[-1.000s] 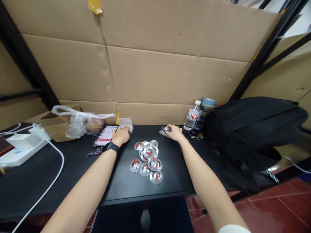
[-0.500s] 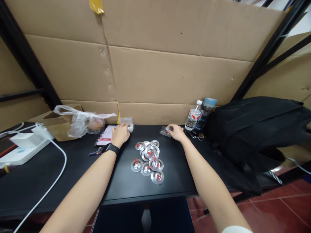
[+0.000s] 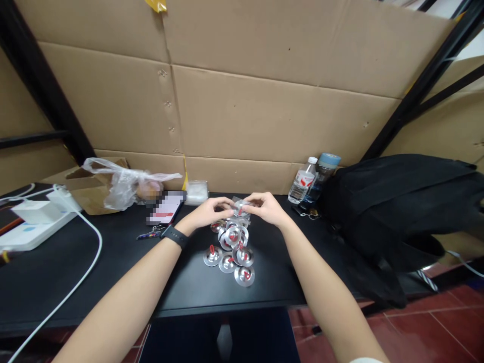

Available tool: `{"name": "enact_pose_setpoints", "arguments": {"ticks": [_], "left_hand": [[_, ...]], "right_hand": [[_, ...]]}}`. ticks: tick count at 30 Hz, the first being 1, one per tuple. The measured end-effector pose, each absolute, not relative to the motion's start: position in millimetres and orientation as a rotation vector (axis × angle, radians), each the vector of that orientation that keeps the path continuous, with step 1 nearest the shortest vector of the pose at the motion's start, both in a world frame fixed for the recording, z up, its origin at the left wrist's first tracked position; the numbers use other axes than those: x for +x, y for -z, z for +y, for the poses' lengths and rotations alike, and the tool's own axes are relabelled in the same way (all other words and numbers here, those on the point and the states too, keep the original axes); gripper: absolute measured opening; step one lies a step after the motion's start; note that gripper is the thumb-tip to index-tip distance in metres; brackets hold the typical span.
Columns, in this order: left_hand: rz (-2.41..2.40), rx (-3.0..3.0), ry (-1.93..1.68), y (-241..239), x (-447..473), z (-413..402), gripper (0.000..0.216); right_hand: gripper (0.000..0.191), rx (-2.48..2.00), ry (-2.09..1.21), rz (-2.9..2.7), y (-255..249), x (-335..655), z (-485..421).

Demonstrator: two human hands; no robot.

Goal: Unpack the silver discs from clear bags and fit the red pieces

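Far left, beside my smartphone [image 3: 167, 207], a packet of clear bags [image 3: 197, 192] lies on the black surface [image 3: 272, 285]. My left hand [image 3: 206, 214] comes next, thumb and fingertips seemingly pinching the left edge of a clear plastic bag [image 3: 237, 200]. Nearer me lie the loose finger cymbals [image 3: 233, 236], overlapping, mostly domes up, their red loops leaning various ways. Just over their far end I have the held finger cymbal [image 3: 240, 208], apparently in that bag; its loop side seems to face me. Being round, it has no long axis. My right hand [image 3: 266, 208] pinches the right edge. I'd judge it best to grip only the film, keep the disc level and the loop flat, and keep clear of the pile.
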State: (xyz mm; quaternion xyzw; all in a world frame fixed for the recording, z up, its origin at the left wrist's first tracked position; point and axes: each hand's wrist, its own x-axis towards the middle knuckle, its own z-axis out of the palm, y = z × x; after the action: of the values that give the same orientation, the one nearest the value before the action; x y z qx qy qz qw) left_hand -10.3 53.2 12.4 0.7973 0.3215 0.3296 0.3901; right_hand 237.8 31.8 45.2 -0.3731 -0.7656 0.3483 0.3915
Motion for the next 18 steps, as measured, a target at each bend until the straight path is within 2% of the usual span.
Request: {"name": "enact_pose_setpoints", "arguments": {"ticks": [7,12,18], "left_hand": [[0.794,2.055,-0.659,-6.7,-7.5,45.6,0.033],[0.856,2.072,-0.739,-10.7,-3.7,42.2,0.039],[0.945,2.062,-1.017,-12.0,0.1,47.2,0.030]], "right_hand": [[0.035,-0.959,-1.009,-1.788,-36.3,234.4,37.9],[0.039,-0.965,-0.994,-1.680,-38.1,235.0,37.9],[0.043,-0.954,-0.968,-1.642,-36.3,232.9,38.8]]}}
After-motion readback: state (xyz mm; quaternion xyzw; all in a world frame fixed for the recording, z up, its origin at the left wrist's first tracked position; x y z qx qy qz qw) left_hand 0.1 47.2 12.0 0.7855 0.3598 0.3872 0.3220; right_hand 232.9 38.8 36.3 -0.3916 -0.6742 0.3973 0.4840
